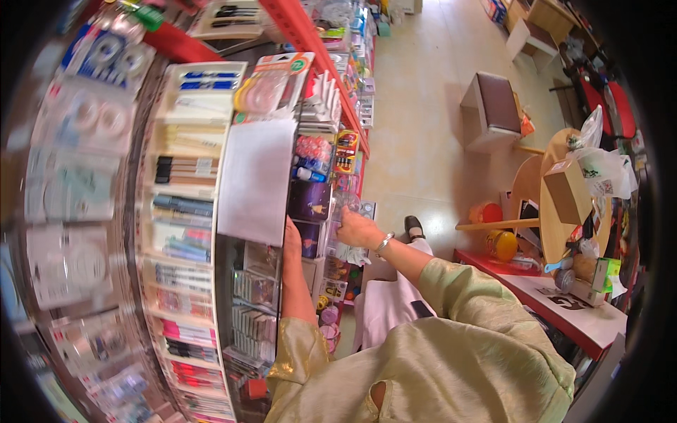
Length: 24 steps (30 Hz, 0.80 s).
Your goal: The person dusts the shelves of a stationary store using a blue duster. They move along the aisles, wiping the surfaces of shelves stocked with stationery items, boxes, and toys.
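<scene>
My left hand (292,239) is at the lower right corner of a white sheet or pad of paper (257,180), its fingers mostly hidden by the shelf goods; whether it grips the paper is not clear. The paper lies over the shelf, right of a white divided pen tray (182,232). My right hand (357,228), with a silver bangle at the wrist, reaches to clear plastic packs (346,202) at the shelf's outer edge; its fingers are bent, and a hold cannot be made out. Dark purple boxes (311,201) stand between my hands.
Packs of tape (79,113) hang at the left. A red metal shelf post (317,53) rises near the paper. On the tiled floor (418,106) stands a brown-topped stool (494,106). At the right, a round wooden table (560,185) holds a cardboard box (567,190) and plastic bags.
</scene>
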Each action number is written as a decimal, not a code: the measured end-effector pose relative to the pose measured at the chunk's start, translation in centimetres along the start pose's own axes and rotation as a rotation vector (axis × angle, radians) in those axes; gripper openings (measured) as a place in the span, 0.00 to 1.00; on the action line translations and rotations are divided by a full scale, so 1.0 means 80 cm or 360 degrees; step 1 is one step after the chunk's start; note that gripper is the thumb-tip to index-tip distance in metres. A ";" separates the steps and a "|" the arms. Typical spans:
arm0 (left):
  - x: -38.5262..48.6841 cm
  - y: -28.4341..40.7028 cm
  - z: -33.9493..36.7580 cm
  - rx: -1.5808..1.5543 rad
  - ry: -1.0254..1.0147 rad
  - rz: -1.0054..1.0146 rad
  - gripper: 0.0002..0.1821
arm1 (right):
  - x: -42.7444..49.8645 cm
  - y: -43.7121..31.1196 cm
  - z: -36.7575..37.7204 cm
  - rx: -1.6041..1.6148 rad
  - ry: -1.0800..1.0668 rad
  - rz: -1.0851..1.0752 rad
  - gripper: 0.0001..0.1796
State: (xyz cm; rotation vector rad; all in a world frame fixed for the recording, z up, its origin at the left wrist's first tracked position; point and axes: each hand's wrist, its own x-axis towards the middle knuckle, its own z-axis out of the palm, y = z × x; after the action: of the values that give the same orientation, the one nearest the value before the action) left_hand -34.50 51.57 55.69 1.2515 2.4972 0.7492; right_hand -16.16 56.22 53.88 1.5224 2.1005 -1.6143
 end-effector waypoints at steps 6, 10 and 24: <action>0.057 -0.008 0.048 0.0065 0.0117 -0.0084 0.39 | 0.040 -0.009 -0.033 -0.0077 -0.0216 -0.0020 0.34; 0.071 -0.035 0.054 0.0316 -0.0030 -0.0250 0.43 | 0.056 -0.021 -0.029 -0.0157 -0.0246 -0.0222 0.39; 0.066 -0.007 0.040 0.0369 -0.0137 -0.0300 0.40 | 0.075 -0.016 -0.041 -0.0088 -0.0472 -0.0399 0.23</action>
State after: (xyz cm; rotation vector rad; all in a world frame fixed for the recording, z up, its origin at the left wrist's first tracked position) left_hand -36.65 56.58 52.73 1.0698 2.6408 0.3618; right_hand -18.59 62.65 52.71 0.9619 2.2103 -1.7161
